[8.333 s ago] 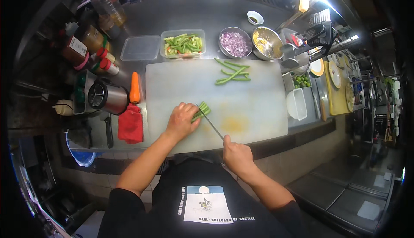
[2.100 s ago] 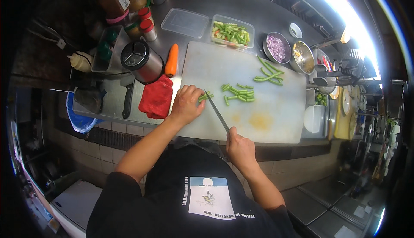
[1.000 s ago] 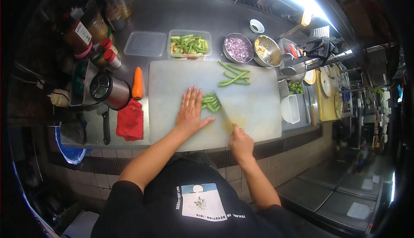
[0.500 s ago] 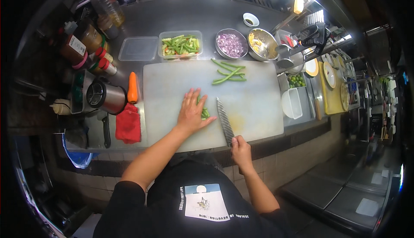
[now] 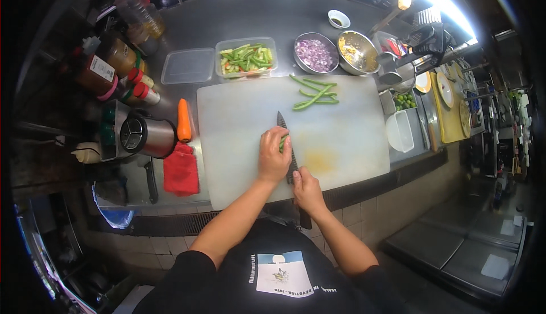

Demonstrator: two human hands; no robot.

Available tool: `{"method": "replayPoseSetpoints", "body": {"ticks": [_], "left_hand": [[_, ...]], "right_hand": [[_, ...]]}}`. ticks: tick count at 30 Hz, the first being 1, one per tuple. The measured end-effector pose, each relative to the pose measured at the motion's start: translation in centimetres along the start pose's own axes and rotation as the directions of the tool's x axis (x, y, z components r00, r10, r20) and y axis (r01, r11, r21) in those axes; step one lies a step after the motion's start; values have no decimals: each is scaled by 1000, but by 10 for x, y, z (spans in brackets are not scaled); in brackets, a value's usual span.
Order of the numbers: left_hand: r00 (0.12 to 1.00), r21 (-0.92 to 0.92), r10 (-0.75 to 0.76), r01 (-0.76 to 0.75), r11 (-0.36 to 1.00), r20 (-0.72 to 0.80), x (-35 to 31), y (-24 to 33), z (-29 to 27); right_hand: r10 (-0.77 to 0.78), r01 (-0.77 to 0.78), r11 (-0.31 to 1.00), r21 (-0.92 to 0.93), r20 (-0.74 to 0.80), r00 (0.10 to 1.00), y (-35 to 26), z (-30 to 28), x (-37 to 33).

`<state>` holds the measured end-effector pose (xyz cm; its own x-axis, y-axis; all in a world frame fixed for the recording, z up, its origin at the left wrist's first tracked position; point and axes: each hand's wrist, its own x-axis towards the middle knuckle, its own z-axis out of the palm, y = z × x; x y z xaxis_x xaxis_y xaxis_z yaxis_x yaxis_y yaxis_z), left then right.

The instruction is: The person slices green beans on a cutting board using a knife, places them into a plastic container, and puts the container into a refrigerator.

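Note:
My left hand (image 5: 274, 156) is curled over a small bunch of cut green beans (image 5: 283, 141) on the white cutting board (image 5: 233, 120); the fingers hide most of them. Gripped in my right hand (image 5: 308, 190) is a kitchen knife (image 5: 292, 163) with a dark handle. Its patterned blade stands along the right side of my left fingers, against or very close to the beans, tip pointing away from me. Several whole green beans (image 5: 316, 99) lie crossed near the board's far edge.
Behind the board stand a plastic container (image 5: 219, 55) of cut vegetables, a bowl of chopped purple onion (image 5: 315, 54) and a metal bowl (image 5: 368, 63) with yellow bits. A carrot (image 5: 183, 122), a red cloth (image 5: 181, 169) and another knife (image 5: 151, 183) lie at the left.
My left hand has gone from lying flat to curling round the cut beans, a little to the right. The knife has moved left, up beside those fingers.

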<state>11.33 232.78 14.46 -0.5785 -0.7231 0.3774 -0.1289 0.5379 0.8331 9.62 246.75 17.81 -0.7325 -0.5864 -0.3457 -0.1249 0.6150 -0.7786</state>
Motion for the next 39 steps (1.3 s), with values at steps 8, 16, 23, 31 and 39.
{"method": "replayPoseSetpoints", "body": {"ticks": [8,16,23,31,39], "left_hand": [[978,-128,-109,87,988,-178,15,5,-5],[938,-225,-30,-51,973,-345,157,11,-28],[969,78,-22,42,996,-245,256,-83,-38],[972,168,203,-222,961,122,228,-68,-64],[824,290,68,-274,917,563,140,-64,-45]], "right_hand": [[-154,154,988,0,-14,988,-18,20,13],[-407,401,913,-71,-141,902,-137,2,98],[-218,218,972,-91,7,976,-163,-9,122],[-64,60,997,-55,-74,995,-11,-91,11],[142,-138,926,352,16,990,21,-98,-67]]}}
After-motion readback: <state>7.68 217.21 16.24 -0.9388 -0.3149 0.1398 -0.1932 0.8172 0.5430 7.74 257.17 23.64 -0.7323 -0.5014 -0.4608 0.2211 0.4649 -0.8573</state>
